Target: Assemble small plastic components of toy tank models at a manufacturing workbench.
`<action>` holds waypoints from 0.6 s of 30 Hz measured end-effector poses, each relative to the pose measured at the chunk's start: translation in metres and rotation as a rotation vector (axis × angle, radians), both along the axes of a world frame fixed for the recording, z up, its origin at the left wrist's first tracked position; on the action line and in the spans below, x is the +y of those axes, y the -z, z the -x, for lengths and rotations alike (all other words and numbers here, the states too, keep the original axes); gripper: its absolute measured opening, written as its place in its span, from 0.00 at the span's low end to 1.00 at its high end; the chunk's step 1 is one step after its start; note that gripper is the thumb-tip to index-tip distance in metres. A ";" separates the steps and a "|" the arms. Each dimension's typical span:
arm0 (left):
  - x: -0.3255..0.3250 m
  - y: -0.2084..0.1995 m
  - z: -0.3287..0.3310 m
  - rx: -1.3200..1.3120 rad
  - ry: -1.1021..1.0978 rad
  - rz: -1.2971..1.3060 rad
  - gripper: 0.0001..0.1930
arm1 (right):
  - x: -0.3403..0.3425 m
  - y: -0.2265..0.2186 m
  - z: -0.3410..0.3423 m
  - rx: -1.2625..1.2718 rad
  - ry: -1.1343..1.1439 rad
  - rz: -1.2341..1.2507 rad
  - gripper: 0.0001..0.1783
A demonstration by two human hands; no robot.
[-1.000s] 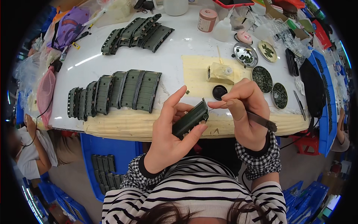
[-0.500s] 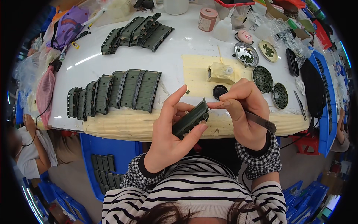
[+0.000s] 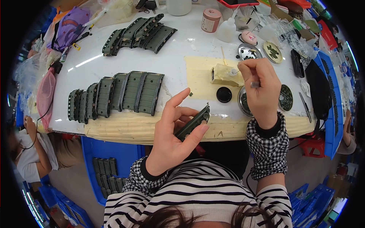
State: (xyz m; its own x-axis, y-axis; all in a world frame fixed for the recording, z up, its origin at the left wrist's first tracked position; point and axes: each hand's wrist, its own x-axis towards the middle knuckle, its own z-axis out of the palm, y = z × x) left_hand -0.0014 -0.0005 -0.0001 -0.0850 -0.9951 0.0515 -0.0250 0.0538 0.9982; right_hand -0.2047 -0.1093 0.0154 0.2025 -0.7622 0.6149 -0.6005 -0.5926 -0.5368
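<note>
My left hand point(image 3: 171, 138) is closed around a dark green ribbed plastic part point(image 3: 193, 123), tilted above the table's near edge. Its thumb presses on one side, and the index finger sticks up free. Over the yellow taped block point(image 3: 222, 76), my right hand point(image 3: 260, 83) pinches metal tweezers point(image 3: 255, 84), mostly hidden by the fingers. Their tip end is close to a small white cup-like opening point(image 3: 233, 72) in the block; whether they touch I cannot tell. A small green square piece point(image 3: 191, 94) lies beyond my left hand, beside a round black lid point(image 3: 224, 94).
Finished-looking green ribbed parts stand in a front row point(image 3: 129, 93) and a back group point(image 3: 140, 34). Round tins hold small green pieces point(image 3: 285, 97). A white squeeze bottle point(image 3: 227, 30) and pink jar point(image 3: 211, 20) stand behind. A blue tray point(image 3: 133, 152) with parts sits below the table.
My right hand has moved up and away from the green part to the taped block, carrying the tweezers. My left hand keeps its hold, with the part turned slightly.
</note>
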 end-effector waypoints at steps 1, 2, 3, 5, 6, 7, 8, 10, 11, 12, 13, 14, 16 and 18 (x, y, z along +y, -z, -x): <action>0.000 0.000 0.000 0.002 0.001 -0.005 0.35 | 0.001 0.000 -0.001 0.029 0.004 -0.020 0.08; 0.000 0.000 -0.001 0.004 0.002 -0.009 0.35 | 0.002 -0.001 -0.002 0.059 0.009 -0.039 0.09; 0.000 0.000 -0.001 0.005 0.003 -0.009 0.35 | 0.004 -0.002 -0.003 0.089 0.012 -0.058 0.10; 0.000 0.000 -0.002 0.008 0.004 -0.010 0.35 | 0.012 -0.005 -0.005 0.056 0.043 0.005 0.11; 0.000 0.001 -0.002 0.006 -0.005 0.014 0.35 | 0.017 -0.007 -0.006 0.037 0.054 0.036 0.12; -0.001 0.004 -0.002 0.004 -0.015 0.035 0.35 | 0.025 -0.011 -0.008 0.033 -0.044 -0.009 0.13; -0.001 0.005 -0.003 0.003 -0.026 0.056 0.35 | 0.035 -0.017 -0.009 0.029 -0.142 -0.053 0.13; -0.001 0.006 -0.002 0.019 -0.009 0.051 0.35 | 0.047 -0.019 -0.013 0.006 -0.270 -0.121 0.13; -0.001 0.005 -0.002 0.027 0.000 0.048 0.35 | 0.050 -0.016 -0.016 -0.017 -0.310 -0.147 0.13; -0.001 0.004 -0.002 0.025 0.003 0.050 0.35 | 0.052 -0.015 -0.019 -0.043 -0.351 -0.172 0.13; 0.000 0.003 -0.002 0.023 0.006 0.052 0.35 | 0.053 -0.014 -0.020 -0.049 -0.350 -0.174 0.13; 0.000 0.001 -0.001 0.021 0.009 0.055 0.35 | 0.054 -0.013 -0.020 -0.055 -0.350 -0.176 0.13; 0.000 0.000 -0.003 0.015 0.011 0.044 0.35 | 0.054 -0.011 -0.023 -0.067 -0.354 -0.174 0.13; 0.001 -0.001 -0.004 0.012 0.016 0.042 0.35 | 0.055 -0.011 -0.024 -0.076 -0.350 -0.167 0.13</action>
